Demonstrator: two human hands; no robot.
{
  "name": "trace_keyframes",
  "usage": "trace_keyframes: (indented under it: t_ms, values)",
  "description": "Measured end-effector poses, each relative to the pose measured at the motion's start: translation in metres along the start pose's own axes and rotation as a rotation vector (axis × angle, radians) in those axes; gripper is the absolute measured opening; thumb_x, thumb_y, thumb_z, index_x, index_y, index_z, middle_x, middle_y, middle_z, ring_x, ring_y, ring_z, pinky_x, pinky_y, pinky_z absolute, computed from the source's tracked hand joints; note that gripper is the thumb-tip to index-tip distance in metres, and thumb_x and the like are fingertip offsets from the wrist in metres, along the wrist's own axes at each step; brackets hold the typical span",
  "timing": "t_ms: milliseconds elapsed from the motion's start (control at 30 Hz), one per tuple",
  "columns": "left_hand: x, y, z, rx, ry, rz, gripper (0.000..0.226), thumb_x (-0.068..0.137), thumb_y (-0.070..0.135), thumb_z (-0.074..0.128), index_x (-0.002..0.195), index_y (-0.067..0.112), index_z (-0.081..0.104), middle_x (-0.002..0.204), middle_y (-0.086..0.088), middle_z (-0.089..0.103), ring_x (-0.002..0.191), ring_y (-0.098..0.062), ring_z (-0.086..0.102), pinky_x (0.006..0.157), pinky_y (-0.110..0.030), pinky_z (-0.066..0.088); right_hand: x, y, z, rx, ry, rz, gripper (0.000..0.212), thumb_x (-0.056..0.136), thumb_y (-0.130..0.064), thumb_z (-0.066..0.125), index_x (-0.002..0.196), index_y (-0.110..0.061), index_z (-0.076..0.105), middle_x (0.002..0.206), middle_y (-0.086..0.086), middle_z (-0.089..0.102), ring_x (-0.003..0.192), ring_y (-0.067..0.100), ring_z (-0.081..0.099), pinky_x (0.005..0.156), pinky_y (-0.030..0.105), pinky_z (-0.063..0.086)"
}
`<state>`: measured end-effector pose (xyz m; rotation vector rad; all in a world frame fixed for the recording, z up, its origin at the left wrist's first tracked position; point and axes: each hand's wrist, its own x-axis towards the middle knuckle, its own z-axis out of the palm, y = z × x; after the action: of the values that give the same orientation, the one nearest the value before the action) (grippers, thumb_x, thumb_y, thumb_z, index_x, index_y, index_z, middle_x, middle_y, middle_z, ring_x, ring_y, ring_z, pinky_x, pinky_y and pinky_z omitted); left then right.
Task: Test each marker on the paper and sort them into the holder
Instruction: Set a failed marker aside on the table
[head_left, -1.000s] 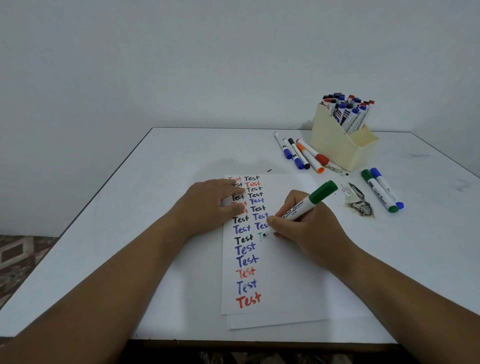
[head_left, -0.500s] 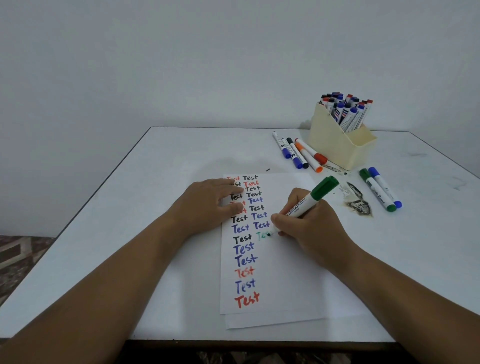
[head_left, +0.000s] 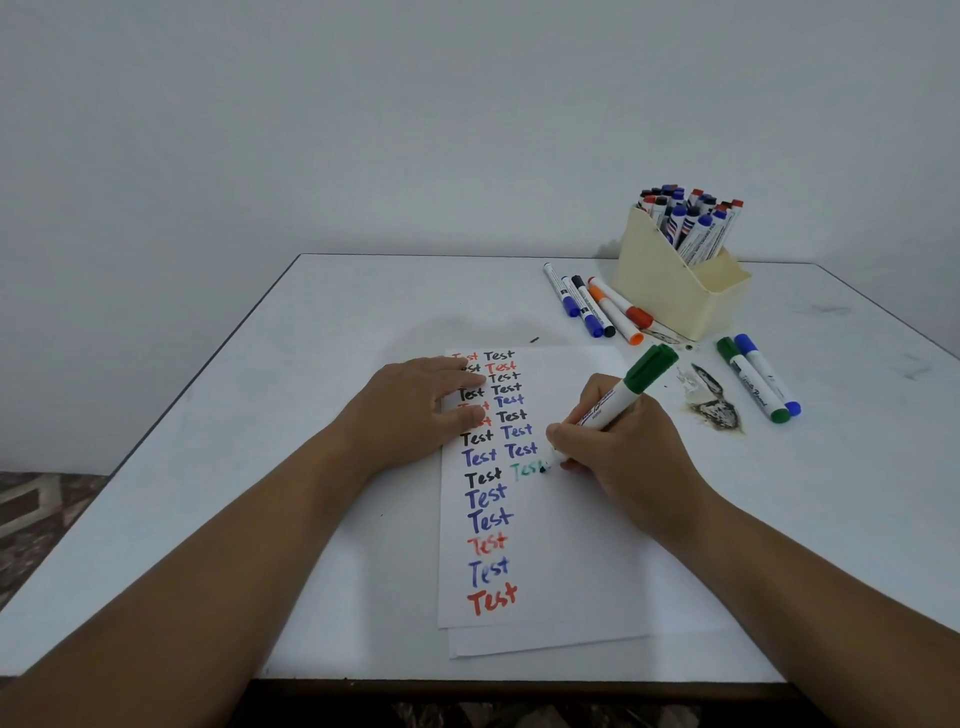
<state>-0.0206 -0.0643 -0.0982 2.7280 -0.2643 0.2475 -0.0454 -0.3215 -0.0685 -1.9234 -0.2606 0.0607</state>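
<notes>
Head view: the right hand pinches the green marker, tip down-left on the paper, capped end slanting up-right toward the holder. The left hand lies flat, fingers straight, pressing the paper to the tabletop.

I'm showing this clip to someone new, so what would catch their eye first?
Probably the white paper sheet at the centre, lined with coloured "Test" words, where the right hand writes with a green-capped white marker. Next, the cream plastic holder crammed with markers at the back right.
</notes>
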Motion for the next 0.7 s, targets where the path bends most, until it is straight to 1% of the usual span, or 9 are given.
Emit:
trace_keyframes:
  t_ms: [100,233,300,367,433,500,567,667,700]
  values:
    - [0.0,0.001,-0.001,-0.001,0.0,-0.001,0.056,0.087,0.07,0.05,0.136,0.045,0.054,0.151,0.021,0.041,0.14,-0.002,0.033,0.118,-0.033,0.025,0.0,0.0,0.0,0.023,-0.003,-0.012,0.021,0.082,-0.012,0.077,0.08,-0.003,0.059,0.068,0.007,0.068,0.073,0.03,0.071,0.074,0.05,0.062]
    - [0.0,0.001,0.0,0.01,-0.005,0.001,0.053,0.088,0.067,0.052,0.137,0.045,0.054,0.151,0.02,0.041,0.14,-0.001,0.033,0.119,-0.034,0.025,0.001,0.001,0.003,-0.068,0.03,-0.029,0.018,0.082,-0.011,0.073,0.079,-0.007,0.056,0.069,0.01,0.065,0.067,0.021,0.062,0.071,0.045,0.059]
    - [0.0,0.003,-0.001,0.006,-0.003,-0.005,0.052,0.089,0.065,0.054,0.136,0.045,0.054,0.151,0.021,0.041,0.14,-0.001,0.033,0.118,-0.034,0.026,0.002,0.001,0.002,-0.038,0.027,-0.014,0.016,0.083,-0.011,0.073,0.082,-0.007,0.058,0.071,0.009,0.067,0.068,0.023,0.065,0.071,0.042,0.059]
    - [0.0,0.005,-0.002,0.01,0.0,-0.004,0.051,0.089,0.064,0.056,0.136,0.044,0.055,0.151,0.021,0.041,0.14,-0.001,0.033,0.118,-0.033,0.026,0.005,0.0,-0.001,0.136,0.005,0.035,0.021,0.086,-0.012,0.076,0.097,-0.009,0.059,0.076,0.009,0.072,0.073,0.025,0.07,0.072,0.038,0.059]
    - [-0.001,0.007,-0.003,0.007,0.002,-0.002,0.051,0.089,0.064,0.056,0.135,0.043,0.056,0.15,0.02,0.042,0.14,-0.001,0.034,0.118,-0.032,0.026,0.01,-0.002,-0.003,0.302,-0.009,0.083,0.039,0.088,-0.012,0.075,0.117,-0.016,0.05,0.086,0.01,0.076,0.079,0.024,0.072,0.073,0.032,0.06]
    - [-0.003,0.008,-0.004,0.003,0.01,0.004,0.052,0.089,0.065,0.056,0.135,0.042,0.056,0.15,0.02,0.043,0.14,-0.001,0.035,0.118,-0.03,0.026,0.017,-0.002,-0.006,0.309,-0.001,0.058,0.048,0.093,-0.012,0.069,0.129,-0.02,0.039,0.089,0.009,0.077,0.081,0.023,0.072,0.071,0.031,0.058]
    - [-0.004,0.011,-0.005,0.008,0.014,-0.001,0.057,0.088,0.063,0.058,0.139,0.04,0.052,0.151,0.019,0.042,0.14,-0.003,0.035,0.117,-0.029,0.027,0.023,-0.003,-0.008,0.156,-0.012,-0.014,0.046,0.097,-0.017,0.065,0.135,-0.02,0.039,0.086,0.008,0.076,0.078,0.023,0.069,0.07,0.032,0.055]
    - [-0.007,0.016,-0.006,-0.033,0.06,-0.022,0.077,0.084,0.06,0.066,0.15,0.038,0.032,0.155,0.017,0.035,0.141,-0.006,0.03,0.116,-0.03,0.025,0.03,-0.007,-0.013,-0.332,-0.12,-0.146,0.041,0.102,-0.038,0.053,0.141,-0.026,0.05,0.09,-0.007,0.069,0.078,0.009,0.062,0.069,0.023,0.045]
    - [-0.009,0.017,-0.008,-0.061,0.096,-0.018,0.084,0.083,0.058,0.069,0.152,0.037,0.025,0.157,0.016,0.03,0.142,-0.005,0.026,0.117,-0.027,0.022,0.033,-0.009,-0.014,-0.474,-0.147,-0.187,0.043,0.102,-0.043,0.05,0.142,-0.026,0.052,0.095,-0.009,0.067,0.082,0.007,0.061,0.071,0.024,0.044]
